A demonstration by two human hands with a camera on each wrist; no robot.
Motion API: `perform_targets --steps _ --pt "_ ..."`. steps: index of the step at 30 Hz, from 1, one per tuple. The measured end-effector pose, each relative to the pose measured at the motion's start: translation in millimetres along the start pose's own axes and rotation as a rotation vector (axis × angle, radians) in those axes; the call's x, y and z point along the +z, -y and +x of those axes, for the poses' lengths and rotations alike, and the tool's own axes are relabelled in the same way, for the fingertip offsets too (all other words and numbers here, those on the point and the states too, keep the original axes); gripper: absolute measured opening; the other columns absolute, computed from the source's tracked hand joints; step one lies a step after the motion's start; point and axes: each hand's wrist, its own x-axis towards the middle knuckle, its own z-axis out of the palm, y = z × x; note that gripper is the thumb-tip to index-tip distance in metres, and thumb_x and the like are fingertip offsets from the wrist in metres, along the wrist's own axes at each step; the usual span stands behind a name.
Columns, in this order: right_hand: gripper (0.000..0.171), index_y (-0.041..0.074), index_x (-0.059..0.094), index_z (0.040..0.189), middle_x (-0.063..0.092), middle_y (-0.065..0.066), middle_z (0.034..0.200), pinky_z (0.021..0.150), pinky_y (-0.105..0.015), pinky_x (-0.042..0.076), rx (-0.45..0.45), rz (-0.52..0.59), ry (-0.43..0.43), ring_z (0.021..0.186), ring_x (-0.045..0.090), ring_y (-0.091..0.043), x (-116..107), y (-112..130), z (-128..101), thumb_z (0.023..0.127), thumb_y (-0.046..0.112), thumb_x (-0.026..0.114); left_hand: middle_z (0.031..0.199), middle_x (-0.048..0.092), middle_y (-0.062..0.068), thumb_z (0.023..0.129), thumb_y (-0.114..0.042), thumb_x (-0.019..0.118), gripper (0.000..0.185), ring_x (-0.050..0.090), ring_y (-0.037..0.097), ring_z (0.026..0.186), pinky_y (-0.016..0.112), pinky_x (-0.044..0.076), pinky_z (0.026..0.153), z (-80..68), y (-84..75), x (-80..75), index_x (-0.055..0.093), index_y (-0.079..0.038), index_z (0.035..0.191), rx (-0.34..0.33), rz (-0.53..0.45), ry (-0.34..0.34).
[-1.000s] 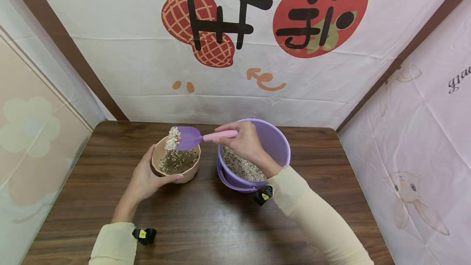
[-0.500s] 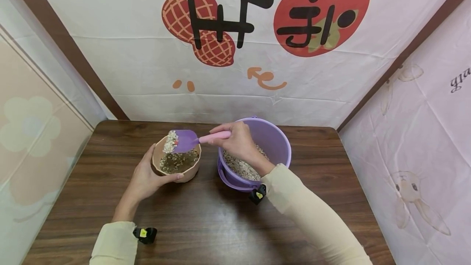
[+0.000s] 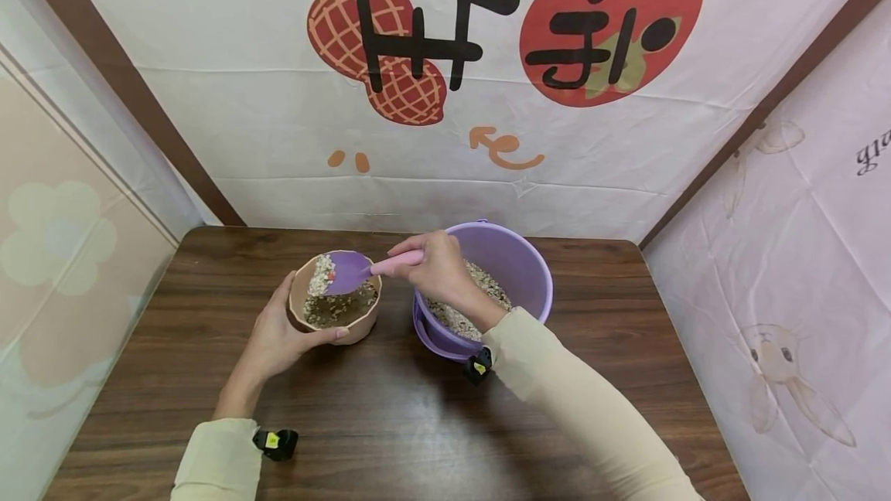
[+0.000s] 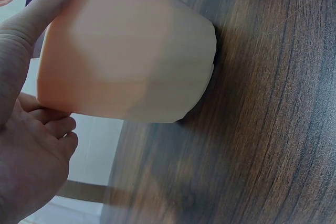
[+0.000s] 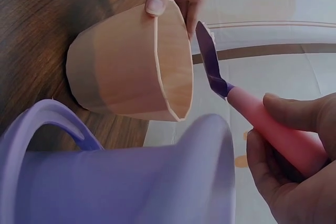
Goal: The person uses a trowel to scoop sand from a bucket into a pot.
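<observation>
A beige flowerpot (image 3: 363, 328) with a faceted rim stands on the table, holding brown soil-like matter and pale grains. My left hand (image 3: 278, 339) grips its near left side, the thumb along the outer wall (image 4: 131, 45) near the rim and the fingers round the far side. My right hand (image 3: 443, 273) holds a small trowel by its pink handle (image 5: 270, 127). Over the pot's opening is the purple blade (image 3: 351, 272), carrying pale grains and a small red bit at its tip. In the right wrist view the blade (image 5: 209, 59) sits just above the rim, apart from it.
A purple bucket (image 3: 515, 257), partly filled with pale granular mix (image 3: 487, 288), stands right of the pot, under my right forearm. Its handle (image 3: 435, 342) hangs at the near left side. Behind the wooden table (image 3: 390, 424) rises a printed cloth wall (image 3: 278, 138).
My right hand has moved left and slightly down, bringing the loaded trowel lower and nearer the pot's opening. The left hand and pot have stayed in place.
</observation>
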Motion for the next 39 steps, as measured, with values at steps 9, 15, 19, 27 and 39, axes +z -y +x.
perform_targets --steps 9,15,19,27,39 --pt "0.019 0.012 0.083 0.095 0.078 -0.001 0.092 0.071 -0.022 0.053 -0.004 -0.043 0.000 0.084 0.069 -0.010 5.6 2.2 3.4 0.078 0.015 0.090 0.159 0.026 0.029 0.067 -0.049 0.094 0.139 0.031 0.050 0.142 0.071 0.031 0.108 0.2 -0.7 0.0 0.003 -0.007 0.164 0.009 -0.014 0.004" --pt "0.017 0.010 0.083 0.095 0.078 -0.002 0.090 0.063 -0.023 0.052 -0.010 -0.069 0.008 0.081 0.069 -0.012 8.5 3.5 5.0 0.079 0.011 0.088 0.160 0.024 0.030 0.068 -0.050 0.094 0.140 0.030 0.051 0.142 0.072 0.030 0.108 0.1 -0.5 -0.3 0.002 -0.006 0.163 0.000 -0.008 0.008" --pt "0.016 0.009 0.082 0.095 0.078 -0.003 0.087 0.058 -0.023 0.050 -0.035 -0.088 0.007 0.075 0.067 -0.012 9.4 4.9 7.0 0.080 0.008 0.086 0.160 0.023 0.030 0.068 -0.050 0.094 0.140 0.029 0.051 0.143 0.072 0.030 0.108 0.0 0.3 -0.1 0.002 -0.005 0.163 0.002 -0.006 0.006" --pt "0.013 0.009 0.082 0.094 0.078 -0.001 0.085 0.055 -0.021 0.047 -0.051 -0.137 0.014 0.071 0.064 -0.011 10.7 7.3 10.1 0.082 0.006 0.082 0.160 0.025 0.030 0.067 -0.048 0.095 0.139 0.031 0.051 0.142 0.071 0.031 0.108 0.1 1.3 1.2 0.004 -0.005 0.163 0.019 -0.020 -0.005" --pt "0.018 0.006 0.080 0.102 0.077 0.006 0.083 0.057 -0.020 0.048 0.006 -0.135 0.080 0.067 0.065 -0.002 11.2 13.0 10.7 0.085 0.002 0.077 0.160 0.025 0.030 0.067 -0.047 0.095 0.139 0.031 0.050 0.142 0.070 0.030 0.109 -0.8 2.2 0.9 0.004 -0.005 0.163 0.019 -0.032 -0.006"
